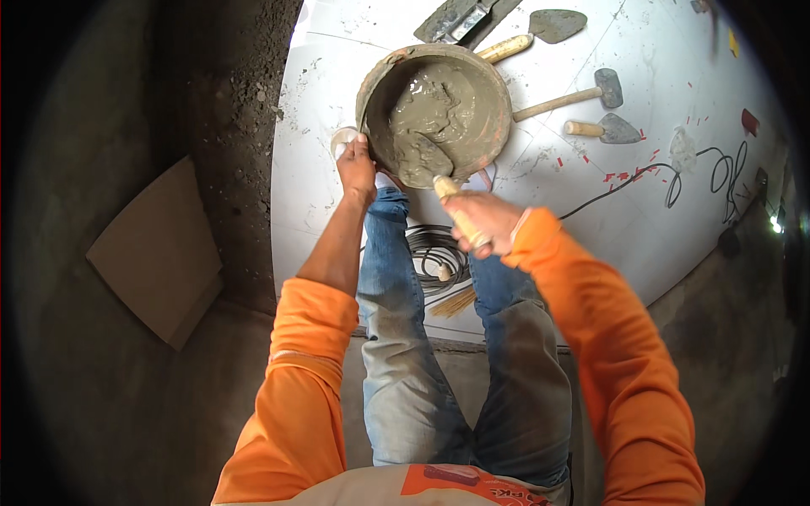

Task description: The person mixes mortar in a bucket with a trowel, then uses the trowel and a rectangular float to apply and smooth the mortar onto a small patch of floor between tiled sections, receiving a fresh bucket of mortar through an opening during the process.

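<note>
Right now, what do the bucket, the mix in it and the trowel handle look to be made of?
Bucket: looks like plastic or rubber, brownish rim caked with grey smears; hard to tell which. Mix: wet grey mortar or cement, glossy and lumpy. Trowel handle: pale wood, matt, held in the right hand. Left hand grips the bucket rim.

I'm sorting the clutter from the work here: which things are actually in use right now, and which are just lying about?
In use:
- bucket of grey mortar, steadied at the rim by the left hand
- trowel, blade in the mortar, wooden handle in the right hand

Lying about:
- mallet
- spare trowels
- black cable
- coiled wire
- loose tile
</note>
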A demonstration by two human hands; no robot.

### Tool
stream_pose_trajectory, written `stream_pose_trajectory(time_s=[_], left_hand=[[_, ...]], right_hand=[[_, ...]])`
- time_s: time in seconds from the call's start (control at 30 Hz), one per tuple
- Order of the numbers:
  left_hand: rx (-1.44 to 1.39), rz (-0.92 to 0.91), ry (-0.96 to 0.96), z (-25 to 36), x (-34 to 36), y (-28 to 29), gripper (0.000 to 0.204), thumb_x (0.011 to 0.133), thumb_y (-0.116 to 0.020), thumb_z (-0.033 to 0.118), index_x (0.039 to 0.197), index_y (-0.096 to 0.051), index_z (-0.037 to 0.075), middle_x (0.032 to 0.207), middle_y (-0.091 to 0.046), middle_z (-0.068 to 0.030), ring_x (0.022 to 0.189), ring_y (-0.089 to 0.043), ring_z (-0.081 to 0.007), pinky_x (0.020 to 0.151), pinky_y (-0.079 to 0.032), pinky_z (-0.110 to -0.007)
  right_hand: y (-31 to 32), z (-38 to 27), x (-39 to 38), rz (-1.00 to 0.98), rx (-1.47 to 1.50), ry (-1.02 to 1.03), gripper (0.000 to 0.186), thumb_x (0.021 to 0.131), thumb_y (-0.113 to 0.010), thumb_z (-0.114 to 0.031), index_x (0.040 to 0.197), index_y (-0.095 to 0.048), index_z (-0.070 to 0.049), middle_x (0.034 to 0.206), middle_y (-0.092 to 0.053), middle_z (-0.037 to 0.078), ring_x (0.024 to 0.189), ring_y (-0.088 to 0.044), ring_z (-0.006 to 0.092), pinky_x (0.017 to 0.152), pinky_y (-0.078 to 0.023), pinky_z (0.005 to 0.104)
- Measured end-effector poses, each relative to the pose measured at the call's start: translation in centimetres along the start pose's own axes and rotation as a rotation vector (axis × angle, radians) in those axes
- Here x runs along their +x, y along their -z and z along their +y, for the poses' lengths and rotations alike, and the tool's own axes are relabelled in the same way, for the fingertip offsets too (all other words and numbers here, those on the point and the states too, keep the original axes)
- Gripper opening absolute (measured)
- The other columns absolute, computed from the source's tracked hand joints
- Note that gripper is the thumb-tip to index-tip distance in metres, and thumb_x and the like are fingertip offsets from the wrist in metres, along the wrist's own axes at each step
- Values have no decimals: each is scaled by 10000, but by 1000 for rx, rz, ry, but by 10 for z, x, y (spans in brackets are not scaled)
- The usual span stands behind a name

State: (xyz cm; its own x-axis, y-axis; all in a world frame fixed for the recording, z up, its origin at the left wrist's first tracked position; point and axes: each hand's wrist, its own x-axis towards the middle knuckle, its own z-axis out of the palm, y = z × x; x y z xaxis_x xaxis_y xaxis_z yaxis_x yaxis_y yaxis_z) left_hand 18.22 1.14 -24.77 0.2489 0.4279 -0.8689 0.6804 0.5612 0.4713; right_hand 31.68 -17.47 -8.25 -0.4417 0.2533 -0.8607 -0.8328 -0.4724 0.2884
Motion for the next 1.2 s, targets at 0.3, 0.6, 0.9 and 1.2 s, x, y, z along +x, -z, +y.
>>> stream_pose_trajectory(time_s=[0.3,0.6,0.9,1.2], left_hand=[[-287,-106,174,3,-26,11,344,998,-450,288,1241,-542,63,1119,-608,-57,931,-585,-188,787,-503,-356],[-201,-184,191,1,-49,3,348,1010,-418,326,1161,-577,58,1046,-622,-70,895,-577,-168,711,-562,-339],[-50,-25,194,4,-84,14,316,986,-489,300,1116,-572,24,879,-582,-45,744,-588,-133,642,-549,-286],[-196,-136,214,21,-121,11,221,1008,-439,257,937,-548,78,889,-623,-58,775,-608,-155,682,-542,-302]], right_hand=[[-77,-5,27,-54,394,198,343,918,-531,-366,1163,-400,-164,746,-490,58,532,-512,154,319,-321,260],[-27,-49,53,-861,1256,396,428,916,-533,-346,1072,-491,51,725,-552,37,545,-534,102,380,-391,227],[-20,-39,-32,625,-613,372,454,837,-589,-244,1178,-475,32,837,-634,173,634,-659,260,510,-526,356],[-19,-20,66,967,-1457,271,527,864,-454,-86,1373,-352,5,940,-658,249,842,-674,370,732,-546,438]])
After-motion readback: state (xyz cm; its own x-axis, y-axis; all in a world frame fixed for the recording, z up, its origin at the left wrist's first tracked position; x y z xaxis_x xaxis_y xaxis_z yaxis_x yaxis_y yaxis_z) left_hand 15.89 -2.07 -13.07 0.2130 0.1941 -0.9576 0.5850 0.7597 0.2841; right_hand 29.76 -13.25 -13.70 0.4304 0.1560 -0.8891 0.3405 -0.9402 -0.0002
